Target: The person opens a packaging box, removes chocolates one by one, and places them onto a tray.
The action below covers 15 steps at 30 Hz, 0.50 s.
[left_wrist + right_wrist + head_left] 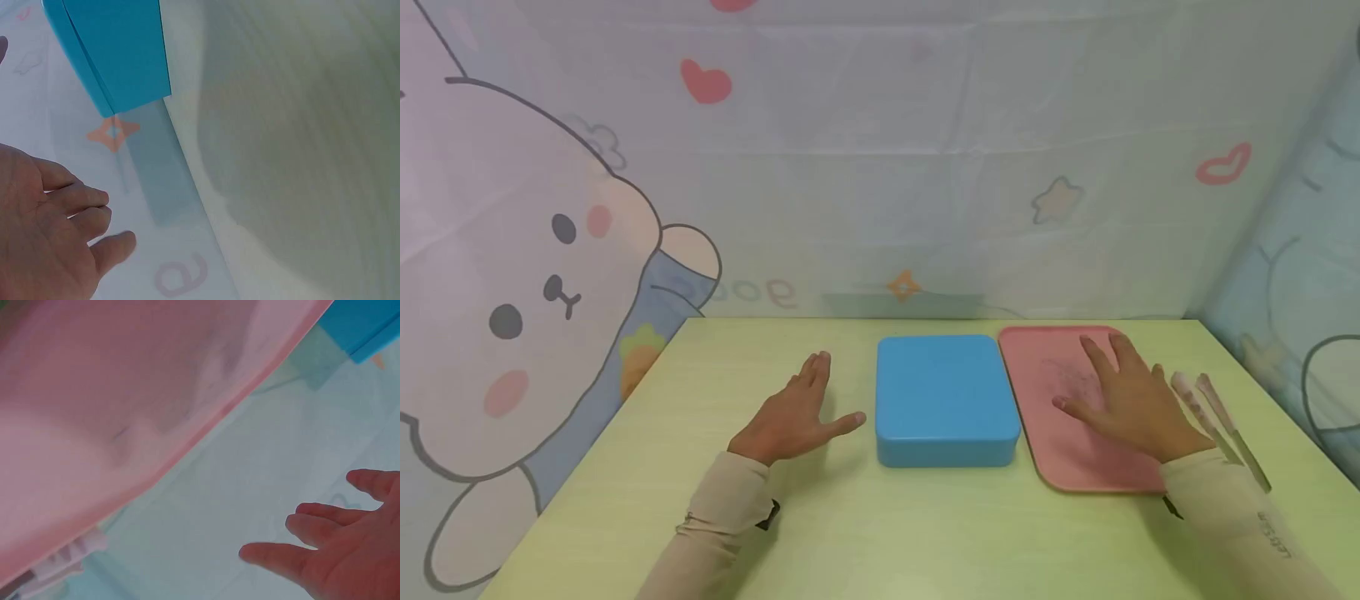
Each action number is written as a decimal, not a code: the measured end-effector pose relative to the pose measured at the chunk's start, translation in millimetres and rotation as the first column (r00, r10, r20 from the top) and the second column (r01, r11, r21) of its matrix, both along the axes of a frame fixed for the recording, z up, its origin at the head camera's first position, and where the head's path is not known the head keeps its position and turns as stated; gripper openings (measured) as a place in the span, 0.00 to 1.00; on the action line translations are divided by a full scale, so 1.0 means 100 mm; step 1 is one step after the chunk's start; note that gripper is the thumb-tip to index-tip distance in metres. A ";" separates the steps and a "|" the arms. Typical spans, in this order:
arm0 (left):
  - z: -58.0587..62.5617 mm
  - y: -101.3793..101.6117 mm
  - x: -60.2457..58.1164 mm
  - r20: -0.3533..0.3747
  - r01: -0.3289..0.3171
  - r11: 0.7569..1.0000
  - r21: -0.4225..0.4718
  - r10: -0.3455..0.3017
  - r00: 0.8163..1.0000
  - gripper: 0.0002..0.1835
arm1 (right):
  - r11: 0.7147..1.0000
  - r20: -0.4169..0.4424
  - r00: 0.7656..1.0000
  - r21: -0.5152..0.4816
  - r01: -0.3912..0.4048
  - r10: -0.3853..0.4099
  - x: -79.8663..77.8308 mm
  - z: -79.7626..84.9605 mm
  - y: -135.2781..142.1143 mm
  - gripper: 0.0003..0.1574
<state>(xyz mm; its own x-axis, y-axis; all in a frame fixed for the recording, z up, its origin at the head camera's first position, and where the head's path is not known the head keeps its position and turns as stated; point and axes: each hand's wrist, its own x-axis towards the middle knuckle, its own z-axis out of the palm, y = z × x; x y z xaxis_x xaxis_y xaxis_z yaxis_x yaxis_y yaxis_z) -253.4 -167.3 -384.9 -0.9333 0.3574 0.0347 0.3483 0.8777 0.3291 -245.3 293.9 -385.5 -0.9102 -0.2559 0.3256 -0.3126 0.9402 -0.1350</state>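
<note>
A closed blue box with rounded corners sits mid-table. My left hand hovers to its left, fingers extended and thumb toward the box, with a gap between them. In the left wrist view the box's side shows at the top and the hand holds nothing. Right of the box lies a shallow pink tray. Over its right part is my right hand, fingers spread, holding nothing. The right wrist view has that hand apart from the tray edge.
Two slim utensils with pale, ridged ends and grey metal ends lie right of the tray; their exact kind is unclear. The pale yellow table meets a printed cloth backdrop at the back. More cloth hangs at the right side.
</note>
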 end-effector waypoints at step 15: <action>-0.10 0.26 0.03 0.144 0.039 0.993 0.111 -0.055 0.988 0.67 | 0.983 0.247 0.956 -0.130 -0.131 0.160 0.06 -0.12 -0.58 0.68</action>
